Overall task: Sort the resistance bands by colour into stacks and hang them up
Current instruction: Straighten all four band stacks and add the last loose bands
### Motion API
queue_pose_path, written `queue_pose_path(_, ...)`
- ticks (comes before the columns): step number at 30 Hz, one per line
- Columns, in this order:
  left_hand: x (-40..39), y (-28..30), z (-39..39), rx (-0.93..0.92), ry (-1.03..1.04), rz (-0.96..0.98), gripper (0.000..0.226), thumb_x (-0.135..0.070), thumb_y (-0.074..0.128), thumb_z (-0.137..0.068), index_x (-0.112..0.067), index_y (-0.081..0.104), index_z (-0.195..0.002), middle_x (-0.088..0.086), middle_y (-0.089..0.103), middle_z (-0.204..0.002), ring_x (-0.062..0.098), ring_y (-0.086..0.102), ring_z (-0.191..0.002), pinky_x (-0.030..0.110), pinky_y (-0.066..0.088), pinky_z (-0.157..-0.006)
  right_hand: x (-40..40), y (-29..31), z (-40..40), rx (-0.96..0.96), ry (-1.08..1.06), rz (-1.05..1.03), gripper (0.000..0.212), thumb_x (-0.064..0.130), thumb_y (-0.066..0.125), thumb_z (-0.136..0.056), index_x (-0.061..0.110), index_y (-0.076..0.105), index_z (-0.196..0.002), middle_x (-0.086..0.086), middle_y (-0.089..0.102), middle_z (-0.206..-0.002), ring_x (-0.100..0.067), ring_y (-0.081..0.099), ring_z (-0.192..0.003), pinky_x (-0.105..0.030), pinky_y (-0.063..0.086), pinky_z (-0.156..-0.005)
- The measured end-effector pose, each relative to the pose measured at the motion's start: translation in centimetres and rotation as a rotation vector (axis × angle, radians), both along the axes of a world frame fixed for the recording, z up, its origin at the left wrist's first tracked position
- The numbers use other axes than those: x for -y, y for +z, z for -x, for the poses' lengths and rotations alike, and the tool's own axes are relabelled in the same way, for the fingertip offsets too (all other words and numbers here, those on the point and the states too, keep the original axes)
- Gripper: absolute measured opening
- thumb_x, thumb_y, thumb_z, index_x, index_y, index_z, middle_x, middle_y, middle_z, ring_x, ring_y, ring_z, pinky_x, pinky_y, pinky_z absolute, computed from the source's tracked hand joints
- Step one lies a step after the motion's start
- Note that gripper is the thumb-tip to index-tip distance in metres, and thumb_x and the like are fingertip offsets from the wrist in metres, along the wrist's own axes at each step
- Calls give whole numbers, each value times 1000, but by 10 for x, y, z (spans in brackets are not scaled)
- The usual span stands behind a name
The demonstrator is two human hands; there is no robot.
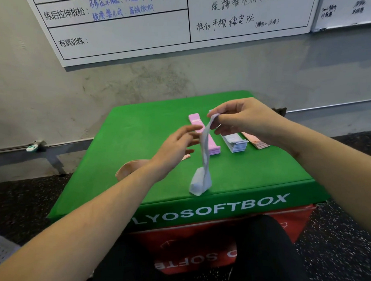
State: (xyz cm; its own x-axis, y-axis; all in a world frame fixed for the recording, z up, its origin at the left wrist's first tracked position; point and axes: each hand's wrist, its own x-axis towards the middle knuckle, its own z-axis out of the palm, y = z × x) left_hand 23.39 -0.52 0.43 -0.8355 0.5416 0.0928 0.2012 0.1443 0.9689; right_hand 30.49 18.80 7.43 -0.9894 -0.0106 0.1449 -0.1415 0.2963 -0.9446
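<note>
My right hand [241, 116] pinches the top end of a pale blue-grey resistance band [204, 158], which hangs twisted down to the green soft box [150, 125]. My left hand [176, 147] is beside the band's upper part, its fingertips touching or nearly touching it. Three flat stacks lie behind on the box: pink [212, 143], blue-grey [234, 142] and peach [256, 142]. A loose peach band [126, 169] lies under my left forearm, partly hidden.
The green box sits on a red soft box [298, 220], close to a grey wall [135, 81] with whiteboards [122, 32]. Dark speckled floor lies on both sides. My black-clad legs [268, 251] are at the box's front.
</note>
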Motion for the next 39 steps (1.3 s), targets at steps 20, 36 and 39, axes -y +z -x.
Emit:
queue_pose_path(20, -104, 30, 66, 376, 167, -429, 13, -14, 39, -106, -12, 51, -113, 6, 68, -85, 17, 70, -63, 30, 57, -59, -40, -116, 34, 125, -91, 26, 16, 30, 66, -90, 22, 65, -103, -8, 73, -93, -14, 63, -81, -36, 48, -80)
queue_pose_path(36, -214, -11, 226, 224, 348, -236, 29, 5, 43, -92, -17, 52, -107, 4, 60, -90, 19, 59, -74, 32, 50, -66, -120, -142, 86, 118, -375, 66, 35, 10, 68, -89, 30, 57, -116, -18, 65, -80, -15, 56, -62, -24, 49, -53)
queue_pose_path(39, -224, -21, 255, 130, 349, -155, 28, 4, 48, -91, -21, 52, -103, 0, 60, -91, 16, 59, -77, 31, 52, -67, -134, -132, 104, 111, -384, 89, 26, 14, 73, -88, 25, 64, -110, -21, 65, -74, -11, 57, -50, -22, 46, -45)
